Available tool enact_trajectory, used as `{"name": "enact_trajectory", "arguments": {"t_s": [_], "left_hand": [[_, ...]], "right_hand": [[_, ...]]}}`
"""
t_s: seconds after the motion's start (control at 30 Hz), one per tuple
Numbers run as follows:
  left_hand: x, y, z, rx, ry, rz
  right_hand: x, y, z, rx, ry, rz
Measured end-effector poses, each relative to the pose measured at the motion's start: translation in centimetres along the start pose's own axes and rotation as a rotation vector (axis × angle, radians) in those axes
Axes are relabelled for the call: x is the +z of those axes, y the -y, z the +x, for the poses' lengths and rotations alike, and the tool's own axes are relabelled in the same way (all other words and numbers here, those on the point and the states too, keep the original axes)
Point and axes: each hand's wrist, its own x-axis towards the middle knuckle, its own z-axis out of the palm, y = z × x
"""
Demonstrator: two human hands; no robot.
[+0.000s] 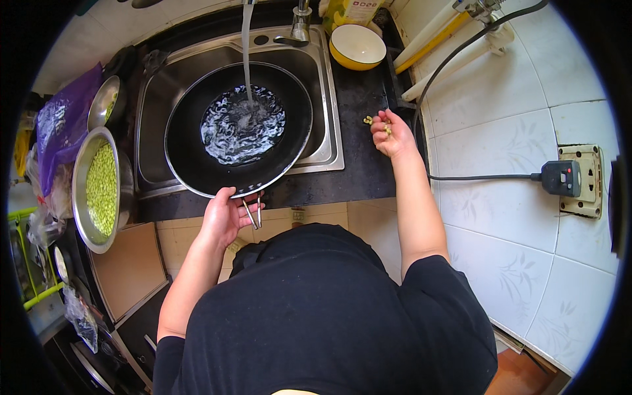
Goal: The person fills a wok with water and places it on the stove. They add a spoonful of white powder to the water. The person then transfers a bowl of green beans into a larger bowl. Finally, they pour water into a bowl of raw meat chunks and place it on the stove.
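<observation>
A wide black frying pan (187,131) rests over the sink basin, with rippling water in its bottom. From the tap above, a stream of water (247,56) falls into it. My left hand (222,217) is closed on the pan at its near edge, thumb over the rim and fingers at the looped metal handle (257,210). Off to the right, above the dark counter, my right hand (393,135) is curled round several small pale yellow-green bits (387,130). Some bits show at its fingertips; their kind is too small to make out.
Left of the sink (334,125) stands a metal bowl (81,204) of green beans or peas, with a smaller metal bowl (99,108) and a purple bag (58,141) beyond. A yellow bowl (357,59) sits at the back right. A black cable runs to a plug (559,178) on the right wall.
</observation>
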Motion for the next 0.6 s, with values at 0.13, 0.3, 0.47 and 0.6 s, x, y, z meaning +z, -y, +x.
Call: {"name": "enact_trajectory", "arguments": {"t_s": [0.13, 0.3, 0.47, 0.6], "left_hand": [[0.1, 0.1, 0.1, -0.001, 0.002, 0.013], [-0.1, 0.2, 0.1, 0.02, 0.02, -0.007], [0.1, 0.2, 0.0, 0.023, 0.007, 0.003], [0.1, 0.2, 0.0, 0.027, 0.003, 0.007]], "right_hand": [[-0.8, -1.0, 1.2, -0.904, -0.365, -1.384], [0.9, -1.9, -0.2, -0.824, -0.374, -2.012], [0.1, -2.8, 0.8, -1.123, -0.3, -2.104], [-0.2, -2.6, 1.8, -1.245, -0.187, -2.024]]}}
